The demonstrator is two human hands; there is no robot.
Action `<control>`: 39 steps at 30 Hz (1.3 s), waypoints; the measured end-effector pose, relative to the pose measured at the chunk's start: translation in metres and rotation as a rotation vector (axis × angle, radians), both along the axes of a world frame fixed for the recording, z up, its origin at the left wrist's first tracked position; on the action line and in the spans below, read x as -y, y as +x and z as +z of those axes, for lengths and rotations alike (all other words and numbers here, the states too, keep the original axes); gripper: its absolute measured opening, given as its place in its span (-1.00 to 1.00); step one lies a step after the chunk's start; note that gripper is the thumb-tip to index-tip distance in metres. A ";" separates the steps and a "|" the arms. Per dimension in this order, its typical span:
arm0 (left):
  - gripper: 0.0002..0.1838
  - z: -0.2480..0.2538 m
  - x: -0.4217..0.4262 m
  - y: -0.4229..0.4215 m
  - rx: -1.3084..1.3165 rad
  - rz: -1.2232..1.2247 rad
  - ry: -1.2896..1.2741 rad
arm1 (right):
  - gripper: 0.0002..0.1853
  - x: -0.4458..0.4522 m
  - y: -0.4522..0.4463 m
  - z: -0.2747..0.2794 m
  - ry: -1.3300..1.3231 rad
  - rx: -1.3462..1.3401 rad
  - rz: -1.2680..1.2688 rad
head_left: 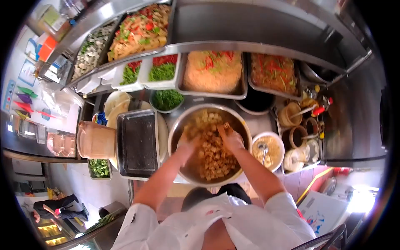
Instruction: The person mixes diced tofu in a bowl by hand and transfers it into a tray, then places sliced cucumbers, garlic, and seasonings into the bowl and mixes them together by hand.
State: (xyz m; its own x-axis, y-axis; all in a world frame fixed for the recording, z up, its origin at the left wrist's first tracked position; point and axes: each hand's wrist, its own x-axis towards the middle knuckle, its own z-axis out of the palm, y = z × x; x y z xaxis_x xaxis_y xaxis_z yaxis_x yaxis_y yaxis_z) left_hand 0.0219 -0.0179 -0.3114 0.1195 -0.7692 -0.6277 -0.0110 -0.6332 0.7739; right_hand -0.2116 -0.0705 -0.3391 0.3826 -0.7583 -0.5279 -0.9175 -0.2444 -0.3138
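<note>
A wide steel mixing bowl (174, 125) stands in front of me, holding many brown, sauce-coated cubes (214, 156); paler cubes lie at its far side. Both my hands are inside the bowl. At the left side, my left hand (189, 143) is smeared by motion beside the cubes, and its fingers are unclear. My right hand (231, 138) reaches in from the right, fingers stretched out against the cubes and not closed round any that I can make out. It seems to wear a thin clear glove.
Left of the bowl lies a dark rectangular tray (139, 143). A white bowl of chopped garlic-like bits with a spoon (266, 151) and a rack of sauce tubs (290, 114) stand right. Behind are chopped greens (166, 100) and trays of noodle-like food (213, 75). A steel shelf (250, 46) overhangs.
</note>
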 end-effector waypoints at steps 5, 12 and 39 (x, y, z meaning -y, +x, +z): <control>-0.28 -0.075 -0.027 -0.025 -0.477 0.285 0.398 | 0.05 -0.034 0.022 -0.044 0.410 0.454 -1.162; -0.29 0.041 -0.013 -0.011 -0.234 0.000 0.342 | -0.32 -0.024 0.021 0.025 0.271 0.316 -0.056; -0.26 0.022 -0.040 0.007 -0.059 0.065 0.124 | -0.15 0.020 -0.004 -0.061 0.010 -0.077 0.282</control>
